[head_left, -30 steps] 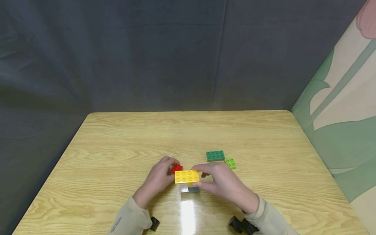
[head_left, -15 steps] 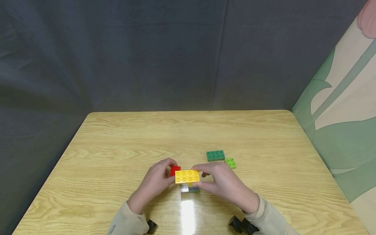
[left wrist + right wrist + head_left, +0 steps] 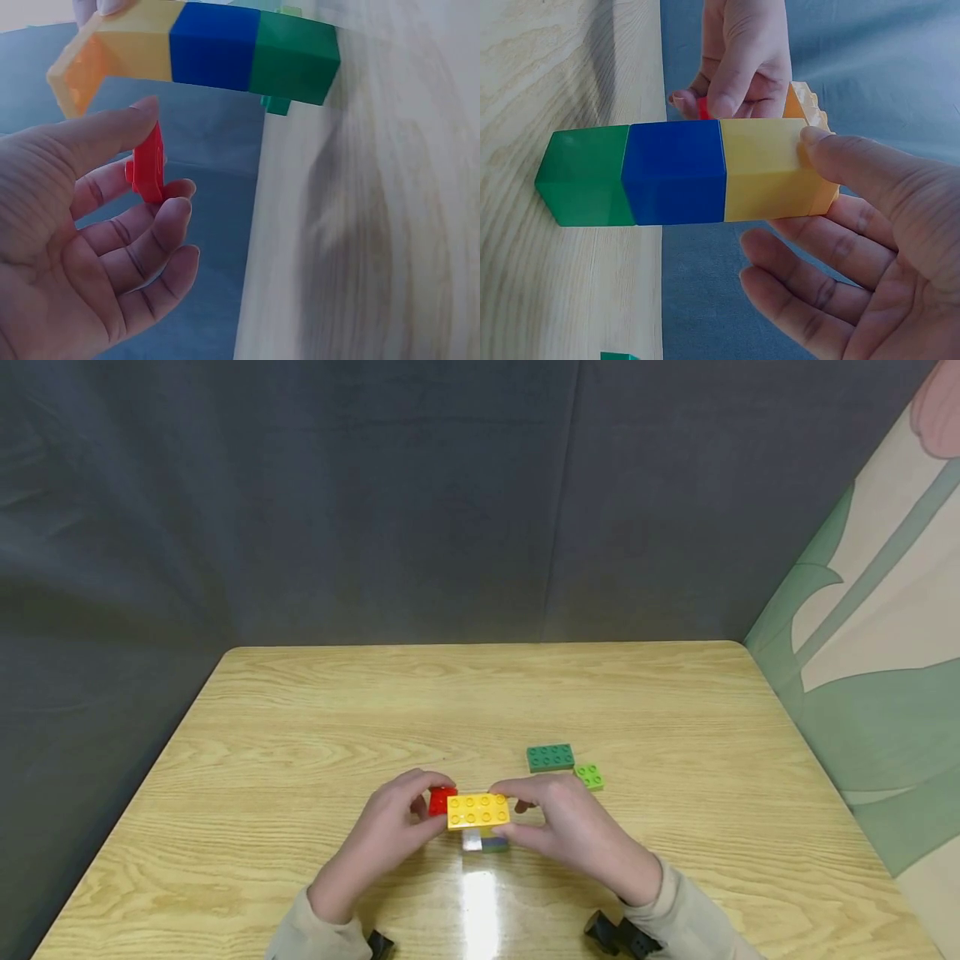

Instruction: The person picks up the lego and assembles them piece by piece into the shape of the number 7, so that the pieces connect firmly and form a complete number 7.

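In the head view my left hand (image 3: pixel 390 822) pinches a small red brick (image 3: pixel 442 801) just left of a yellow eight-stud brick (image 3: pixel 477 811). The left wrist view shows this thin red brick (image 3: pixel 148 165) tilted on edge between thumb and fingers. My right hand (image 3: pixel 566 827) grips the top of a tower, thumb on its yellow block (image 3: pixel 765 169). Below that come a blue block (image 3: pixel 675 172) and a green block (image 3: pixel 589 176). The eight-stud brick caps the tower and overhangs toward my left hand, close over the red brick.
A dark green eight-stud brick (image 3: pixel 550 757) lies on the wooden table (image 3: pixel 300 710) beyond my right hand. Touching its corner is a light green four-stud brick (image 3: pixel 588 777). A dark curtain (image 3: pixel 405 510) hangs behind the table's far edge.
My left hand has drawn back a little to the left and toward me, taking the red brick along and turning it flatter to view. Right hand and tower stay put.
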The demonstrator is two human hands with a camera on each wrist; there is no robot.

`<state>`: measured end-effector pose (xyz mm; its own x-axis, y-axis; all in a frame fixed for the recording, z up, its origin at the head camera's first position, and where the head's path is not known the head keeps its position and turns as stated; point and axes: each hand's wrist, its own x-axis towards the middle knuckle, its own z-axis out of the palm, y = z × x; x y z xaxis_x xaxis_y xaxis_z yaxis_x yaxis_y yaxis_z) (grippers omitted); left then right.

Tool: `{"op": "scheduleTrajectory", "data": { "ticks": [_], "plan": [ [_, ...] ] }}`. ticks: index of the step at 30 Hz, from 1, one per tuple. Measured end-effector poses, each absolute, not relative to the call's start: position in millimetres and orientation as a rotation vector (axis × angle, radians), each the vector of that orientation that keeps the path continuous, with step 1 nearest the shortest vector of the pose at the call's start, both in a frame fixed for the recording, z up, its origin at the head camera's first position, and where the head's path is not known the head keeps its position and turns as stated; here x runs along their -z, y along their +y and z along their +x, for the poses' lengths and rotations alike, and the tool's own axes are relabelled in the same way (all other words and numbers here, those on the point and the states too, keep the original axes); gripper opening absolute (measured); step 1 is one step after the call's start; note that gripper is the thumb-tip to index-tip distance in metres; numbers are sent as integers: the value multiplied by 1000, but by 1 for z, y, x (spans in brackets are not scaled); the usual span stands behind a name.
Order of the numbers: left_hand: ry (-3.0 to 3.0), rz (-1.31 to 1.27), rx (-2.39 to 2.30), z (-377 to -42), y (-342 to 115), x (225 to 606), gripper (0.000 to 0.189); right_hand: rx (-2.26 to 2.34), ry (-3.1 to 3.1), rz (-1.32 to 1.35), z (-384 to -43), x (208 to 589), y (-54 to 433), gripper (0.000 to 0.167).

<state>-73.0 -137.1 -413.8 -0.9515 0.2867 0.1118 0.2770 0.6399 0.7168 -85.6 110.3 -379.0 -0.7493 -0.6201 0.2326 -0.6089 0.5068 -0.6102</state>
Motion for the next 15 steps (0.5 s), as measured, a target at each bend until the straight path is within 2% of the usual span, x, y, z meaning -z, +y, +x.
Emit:
{"op": "scheduleTrajectory", "data": {
  "ticks": [15],
  "plan": [
    [2870, 534, -1265, -64, -143, 404, 39, 1089, 2718, -1101, -85, 380, 110, 31]
  ]
}}
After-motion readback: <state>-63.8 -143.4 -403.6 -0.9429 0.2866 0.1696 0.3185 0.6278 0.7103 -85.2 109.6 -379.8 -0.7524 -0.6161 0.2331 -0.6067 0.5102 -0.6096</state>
